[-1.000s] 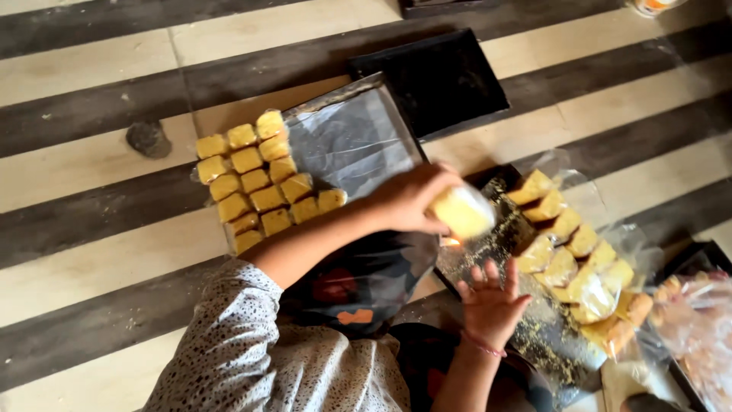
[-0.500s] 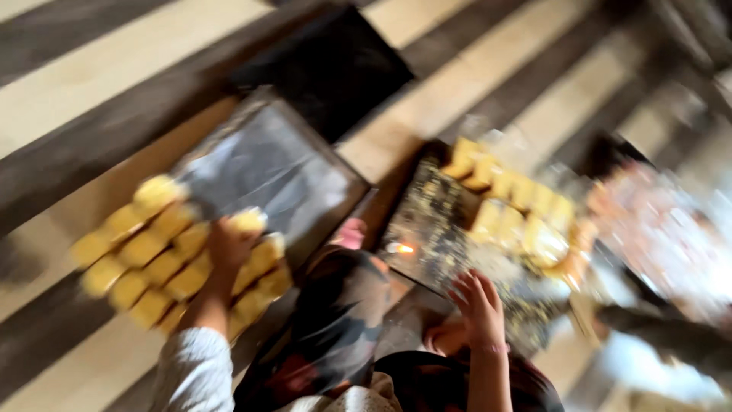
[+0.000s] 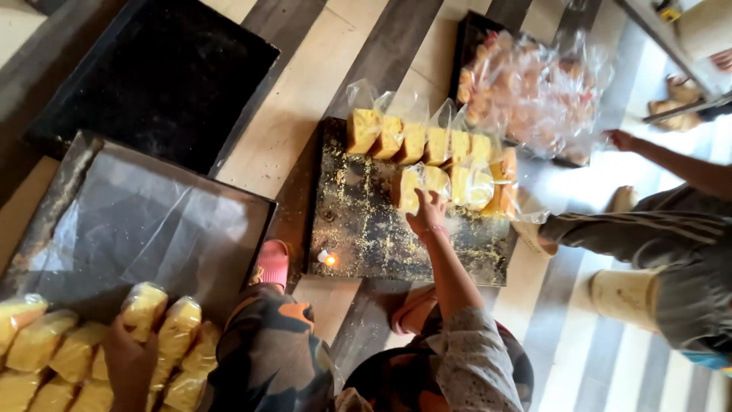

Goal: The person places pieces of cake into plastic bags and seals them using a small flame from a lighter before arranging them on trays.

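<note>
My left hand (image 3: 130, 360) is at the lower left, closed around a bagged yellow cake (image 3: 143, 307) at the end of the rows of bagged cakes (image 3: 53, 347) on a plastic-lined tray (image 3: 152, 217). My right hand (image 3: 427, 217) reaches over a dark, crumb-covered tray (image 3: 366, 229). Its spread fingers touch a bagged cake piece (image 3: 412, 187) in the front row. Behind it stands a row of several more bagged yellow pieces (image 3: 415, 137).
A black tray (image 3: 152, 76) lies at the upper left. Another tray with pinkish bagged goods (image 3: 534, 91) sits at the upper right, where another person's arm (image 3: 671, 164) reaches in. A small flame (image 3: 329, 259) burns on the dark tray's near edge. A pink sandal (image 3: 273, 263) shows below.
My left hand carried a bagged cake from the dark tray over to the rows on the plastic-lined tray. The view swung to the right. My right hand stayed at the dark tray.
</note>
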